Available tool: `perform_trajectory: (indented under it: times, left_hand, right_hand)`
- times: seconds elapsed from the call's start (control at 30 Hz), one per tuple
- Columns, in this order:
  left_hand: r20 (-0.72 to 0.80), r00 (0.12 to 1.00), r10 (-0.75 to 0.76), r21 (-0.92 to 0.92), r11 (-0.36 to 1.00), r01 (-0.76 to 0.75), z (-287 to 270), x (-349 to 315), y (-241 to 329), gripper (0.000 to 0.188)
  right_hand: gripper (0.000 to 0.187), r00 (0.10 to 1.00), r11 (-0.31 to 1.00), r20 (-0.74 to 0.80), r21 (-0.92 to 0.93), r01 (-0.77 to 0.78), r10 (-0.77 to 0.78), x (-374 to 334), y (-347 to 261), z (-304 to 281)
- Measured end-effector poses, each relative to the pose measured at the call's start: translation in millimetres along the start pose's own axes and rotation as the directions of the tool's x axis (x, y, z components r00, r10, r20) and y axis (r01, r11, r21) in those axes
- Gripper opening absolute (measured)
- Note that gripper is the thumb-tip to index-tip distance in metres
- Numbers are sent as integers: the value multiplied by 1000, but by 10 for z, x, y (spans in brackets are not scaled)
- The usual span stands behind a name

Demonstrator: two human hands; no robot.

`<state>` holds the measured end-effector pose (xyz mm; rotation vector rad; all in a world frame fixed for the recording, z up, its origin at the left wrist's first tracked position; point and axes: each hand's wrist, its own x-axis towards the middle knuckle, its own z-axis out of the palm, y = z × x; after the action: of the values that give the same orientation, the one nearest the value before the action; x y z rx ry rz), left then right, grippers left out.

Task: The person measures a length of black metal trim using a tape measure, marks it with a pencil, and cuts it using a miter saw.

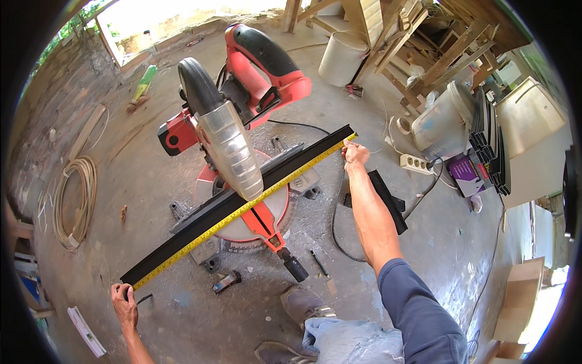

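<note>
A long black metal profile [176, 242] lies slantwise across the bed of a red and black miter saw [267, 91]. Along its near edge a yellow tape measure [233, 215] is stretched out straight. My left hand [125, 306] grips the tape at the profile's lower left end, with something dark and round, partly hidden, in its fingers. At the upper right end, my right hand [356, 155] pinches the other end of the tape against the profile. The saw's clear blade guard [233, 145] is above the profile's middle.
On the dusty floor near the saw lie a utility knife [227, 282], a black pen [318, 264] and short black offcuts [387, 200]. A power strip [416, 164], white bucket [442, 121] and bundled black profiles [491, 139] are at right. Coiled cable [76, 200] lies at left.
</note>
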<state>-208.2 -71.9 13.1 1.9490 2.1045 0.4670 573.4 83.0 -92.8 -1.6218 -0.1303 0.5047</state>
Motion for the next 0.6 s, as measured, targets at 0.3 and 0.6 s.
perform_trajectory:
  times: [0.3, 0.6]
  left_hand:
    - [2, 997, -83, -95, 992, 83, -4, 105, -111, 19]
    - [-25, 998, -63, -111, 992, 60, 33, 180, -16, 15]
  right_hand:
    - [19, 995, 998, 98, -56, -12, 18, 96, 39, -4]
    - [20, 955, 992, 289, -84, 90, -62, -132, -45, -579]
